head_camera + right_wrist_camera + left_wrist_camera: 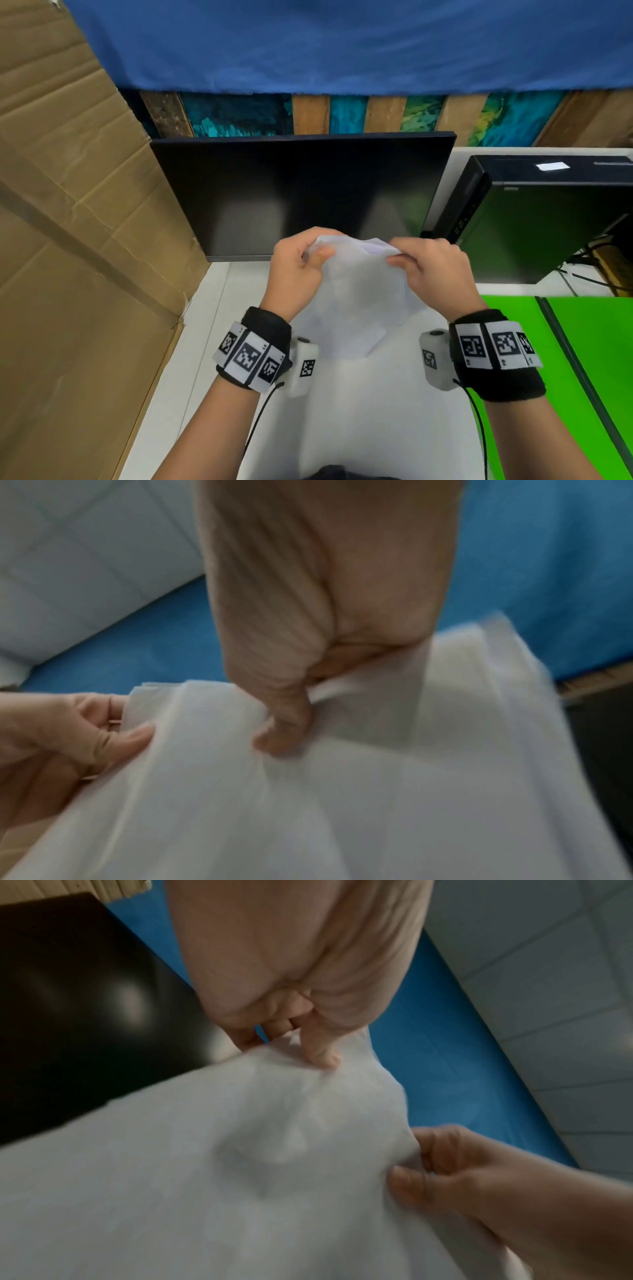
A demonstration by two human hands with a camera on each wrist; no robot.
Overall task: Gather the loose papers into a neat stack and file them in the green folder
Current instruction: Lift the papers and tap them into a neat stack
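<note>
While the papers (356,294) hung in the air above the white worktop (359,411), I saw them as a loose, curved bundle of white sheets, blurred in both wrist views, with their top edges bunched and uneven. My left hand (296,274) pinched the upper left corner of the bundle, thumb on the near face and fingers (322,1047) curled behind it. My right hand (435,274) gripped the upper right corner in the same way, its thumb pressed into the sheets and its fingers (287,723) folded round the edge. Both hands were closed on the bundle, near each other, and the lower end of the sheets drooped toward me between my wrists, clear of the surface as far as I could tell.

To my right the green folder (561,377) lay open and flat on the worktop, well apart from the papers, with a dark spine line running down it. Behind the hands stood a black monitor (305,195), its screen dark. A black computer case (534,219) sat to the right of it, with cables beside it. A sheet of brown cardboard (75,240) leaned along the left side, and a blue cloth (342,44) hung across the top above painted wooden boards.
</note>
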